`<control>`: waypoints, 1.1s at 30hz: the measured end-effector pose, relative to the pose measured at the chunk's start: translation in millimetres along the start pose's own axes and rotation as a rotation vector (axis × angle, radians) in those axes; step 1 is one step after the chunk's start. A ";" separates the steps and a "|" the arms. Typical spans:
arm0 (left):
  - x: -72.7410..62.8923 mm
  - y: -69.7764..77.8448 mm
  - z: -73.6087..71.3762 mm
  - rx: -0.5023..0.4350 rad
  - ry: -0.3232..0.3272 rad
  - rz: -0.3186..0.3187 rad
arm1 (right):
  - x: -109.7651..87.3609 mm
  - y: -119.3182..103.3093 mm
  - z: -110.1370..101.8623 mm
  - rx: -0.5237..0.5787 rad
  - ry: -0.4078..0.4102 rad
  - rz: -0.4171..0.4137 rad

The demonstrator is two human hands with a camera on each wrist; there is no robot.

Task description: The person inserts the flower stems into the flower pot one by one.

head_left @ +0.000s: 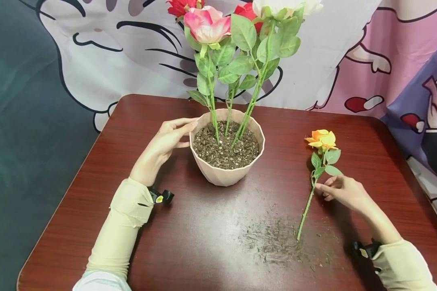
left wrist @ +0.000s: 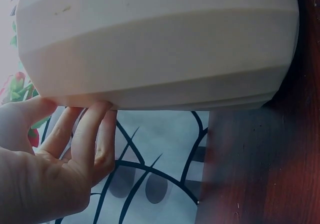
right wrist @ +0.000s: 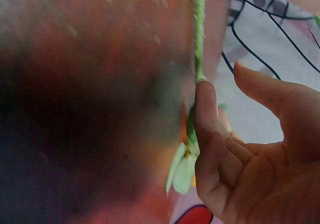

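A pale, faceted flower pot (head_left: pixel 223 176) filled with dark soil (head_left: pixel 222 153) stands on the table. My left hand (head_left: pixel 164 141) touches its left side near the rim, and in the left wrist view the thumb and fingertips rest against the outer wall. Several artificial roses, including a pink one (head_left: pixel 207 25) and a white one (head_left: pixel 276 8), rise from the soil on green stems. A yellow-orange rose (head_left: pixel 322 139) lies on the table to the right. Beside its stem (right wrist: pixel 199 34) is my right hand (head_left: pixel 346 192), index finger against the stem, thumb apart from it.
Loose soil crumbs (head_left: pixel 273 242) are scattered over the reddish-brown table (head_left: pixel 182 242) near the rose's stem end. A cartoon-printed cloth (head_left: pixel 105 72) hangs behind the table. Each wrist wears a black strap with a camera.
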State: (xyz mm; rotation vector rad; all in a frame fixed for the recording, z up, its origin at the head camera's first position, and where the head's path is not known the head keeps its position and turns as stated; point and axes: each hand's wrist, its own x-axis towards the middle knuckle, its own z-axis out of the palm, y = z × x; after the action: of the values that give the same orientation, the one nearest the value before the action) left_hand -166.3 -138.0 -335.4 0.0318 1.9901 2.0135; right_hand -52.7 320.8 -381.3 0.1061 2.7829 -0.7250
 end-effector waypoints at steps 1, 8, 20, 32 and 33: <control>0.1 0.2 -0.2 0.002 -0.003 -0.001 | 0.1 -1.1 2.8 -0.008 -0.024 0.000; 0.5 -0.6 0.4 -0.012 -0.012 0.001 | 2.3 -8.2 15.5 0.007 -0.154 0.038; 0.4 -2.1 1.2 -0.025 -0.006 0.002 | 5.0 -5.3 12.0 0.141 -0.314 0.066; -0.7 -0.9 -0.2 -0.014 -0.005 0.000 | 4.0 2.5 10.0 0.326 -0.306 0.084; -0.7 -0.8 -0.2 -0.014 -0.006 0.001 | 3.2 2.4 8.5 0.331 -0.290 0.071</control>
State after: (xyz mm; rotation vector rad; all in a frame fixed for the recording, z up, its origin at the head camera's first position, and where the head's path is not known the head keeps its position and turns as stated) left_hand -165.6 -138.3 -336.0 0.0356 1.9728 2.0248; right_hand -53.4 318.8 -390.5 0.1478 2.3557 -1.0825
